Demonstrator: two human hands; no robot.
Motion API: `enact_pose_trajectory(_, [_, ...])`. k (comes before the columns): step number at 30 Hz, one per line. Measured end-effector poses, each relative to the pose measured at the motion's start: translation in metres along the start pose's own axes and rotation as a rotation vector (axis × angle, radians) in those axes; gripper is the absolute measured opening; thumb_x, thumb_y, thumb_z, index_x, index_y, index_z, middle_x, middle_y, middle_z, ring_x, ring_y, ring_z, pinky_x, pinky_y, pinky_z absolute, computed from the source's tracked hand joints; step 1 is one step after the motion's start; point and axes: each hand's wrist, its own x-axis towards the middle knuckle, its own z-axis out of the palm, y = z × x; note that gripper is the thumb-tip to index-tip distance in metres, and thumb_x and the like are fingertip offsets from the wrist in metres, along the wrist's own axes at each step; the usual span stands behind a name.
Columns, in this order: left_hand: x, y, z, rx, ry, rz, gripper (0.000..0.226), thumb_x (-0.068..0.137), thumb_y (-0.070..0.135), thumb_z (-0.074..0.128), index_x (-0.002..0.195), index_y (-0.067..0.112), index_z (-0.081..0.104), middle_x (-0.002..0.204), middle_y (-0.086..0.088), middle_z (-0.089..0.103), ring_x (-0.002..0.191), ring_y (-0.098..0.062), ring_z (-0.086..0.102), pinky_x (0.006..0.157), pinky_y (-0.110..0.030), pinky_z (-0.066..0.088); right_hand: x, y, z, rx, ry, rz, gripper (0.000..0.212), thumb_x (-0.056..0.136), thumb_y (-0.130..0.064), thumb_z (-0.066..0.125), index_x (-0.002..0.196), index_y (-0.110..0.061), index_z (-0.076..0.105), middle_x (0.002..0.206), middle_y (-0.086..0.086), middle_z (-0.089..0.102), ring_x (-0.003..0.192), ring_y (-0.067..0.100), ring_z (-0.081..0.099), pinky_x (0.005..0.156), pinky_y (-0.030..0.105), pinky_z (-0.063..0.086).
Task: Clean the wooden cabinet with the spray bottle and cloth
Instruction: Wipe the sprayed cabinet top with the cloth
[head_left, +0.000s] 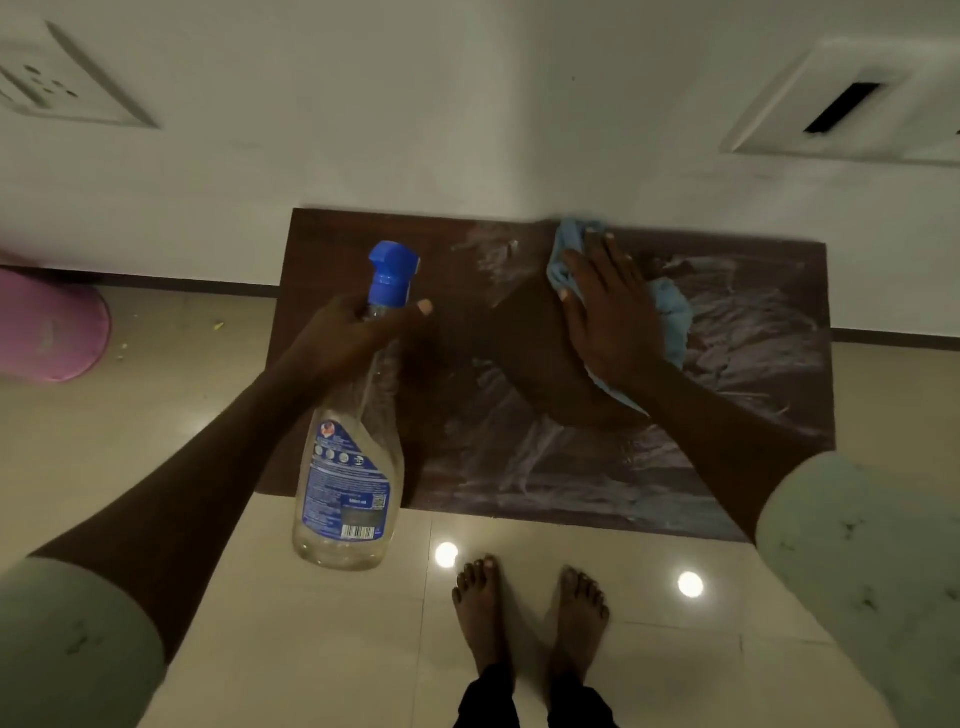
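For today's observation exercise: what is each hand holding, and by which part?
The left hand grips the spray bottle by its neck, just below the blue nozzle. The right hand lies flat on the blue cloth, pressing it to the cabinet top.

White wall (467, 104); glossy tiled floor (311, 649)

Our left hand (358, 332) reaches forward with the arm nearly straight, fingers wrapped in a closed grip and the thumb stretched out to the right. Our right hand (610, 312) lies flat farther right, palm down, fingers spread, pointing away.
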Motion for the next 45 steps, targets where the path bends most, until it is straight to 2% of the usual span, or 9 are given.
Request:
enact_pose_trajectory(8, [0.009,-0.003,-0.005,-0.091,0.003,-0.009,0.038,0.075,0.055,0.062,0.088,0.019,0.058,0.068,0.003,0.064,0.057,-0.01,0.064,0.06,-0.029,0.05,-0.015,-0.08,0.034,0.117,-0.076,-0.286,0.048,0.095,-0.019,0.051,0.141,-0.008,0.044,0.152,0.013,0.036,0.143,0.027,0.029,0.117,0.042,0.026])
enact_pose_trajectory(13, [0.012,-0.003,-0.013,-0.104,-0.01,-0.022,0.053,0.073,0.06,0.066,0.094,0.013,0.059,0.073,-0.001,0.066,0.063,-0.015,0.066,0.064,-0.033,0.051,0.027,-0.039,0.019,0.027,0.044,-0.019,0.049,0.095,-0.019,0.044,0.142,-0.005,0.041,0.148,0.017,0.041,0.139,0.034,0.035,0.115,0.047,0.029])
enact_pose_trajectory(20, [0.021,-0.01,-0.011,-0.081,-0.048,-0.036,0.075,0.059,0.068,0.062,0.103,0.008,0.06,0.085,-0.013,0.069,0.075,-0.028,0.068,0.075,-0.041,0.057,0.052,-0.116,0.039,0.061,-0.087,-0.296,0.043,0.092,-0.022,0.046,0.131,-0.005,0.053,0.14,0.017,0.05,0.134,0.032,0.043,0.111,0.045,0.033])
enact_pose_trajectory(27, [0.02,-0.021,-0.009,-0.09,-0.049,-0.065,0.063,0.071,0.058,0.061,0.108,0.007,0.057,0.085,-0.009,0.067,0.075,-0.024,0.067,0.073,-0.037,0.054,0.061,-0.089,0.045,0.109,0.019,-0.139,0.04,0.094,-0.019,0.047,0.131,-0.006,0.056,0.137,0.017,0.054,0.13,0.032,0.048,0.112,0.039,0.029])
enact_pose_trajectory(30, [0.013,-0.023,-0.006,-0.106,-0.058,-0.065,0.064,0.068,0.06,0.063,0.108,0.01,0.059,0.09,-0.013,0.068,0.077,-0.025,0.067,0.074,-0.036,0.055,0.037,-0.128,0.05,0.198,-0.001,-0.293,0.035,0.086,-0.013,0.06,0.119,0.0,0.061,0.126,0.021,0.06,0.122,0.037,0.054,0.107,0.048,0.041])
enact_pose_trajectory(33, [0.009,-0.018,-0.003,-0.167,-0.091,-0.071,0.056,0.072,0.054,0.069,0.107,0.012,0.058,0.089,-0.012,0.067,0.075,-0.022,0.068,0.068,-0.031,0.056,-0.001,-0.109,0.037,0.181,-0.138,-0.416,0.041,0.09,-0.013,0.058,0.131,-0.011,0.055,0.141,0.013,0.051,0.135,0.028,0.042,0.116,0.043,0.029])
enact_pose_trajectory(37, [0.003,-0.015,0.003,-0.15,-0.076,-0.092,0.052,0.075,0.055,0.065,0.102,0.012,0.056,0.075,-0.002,0.062,0.061,-0.012,0.063,0.062,-0.029,0.051,-0.012,-0.05,0.018,0.027,-0.035,-0.076,0.042,0.096,-0.02,0.04,0.137,-0.015,0.05,0.147,0.009,0.044,0.141,0.026,0.034,0.118,0.044,0.022])
enact_pose_trajectory(40, [-0.004,-0.016,0.005,-0.148,-0.071,-0.075,0.054,0.075,0.055,0.065,0.104,0.01,0.056,0.076,-0.003,0.062,0.064,-0.014,0.064,0.064,-0.029,0.051,-0.017,-0.073,0.024,0.062,0.038,0.041,0.043,0.094,-0.016,0.048,0.137,-0.01,0.048,0.148,0.013,0.042,0.141,0.029,0.033,0.117,0.045,0.025])
enact_pose_trajectory(45, [-0.024,-0.027,0.013,-0.161,-0.08,-0.06,0.051,0.079,0.048,0.061,0.111,0.008,0.057,0.085,-0.007,0.067,0.068,-0.013,0.069,0.06,-0.023,0.054,-0.099,-0.156,0.053,0.156,-0.105,-0.254,0.046,0.095,-0.021,0.05,0.139,-0.008,0.046,0.149,0.014,0.04,0.142,0.028,0.031,0.117,0.045,0.027])
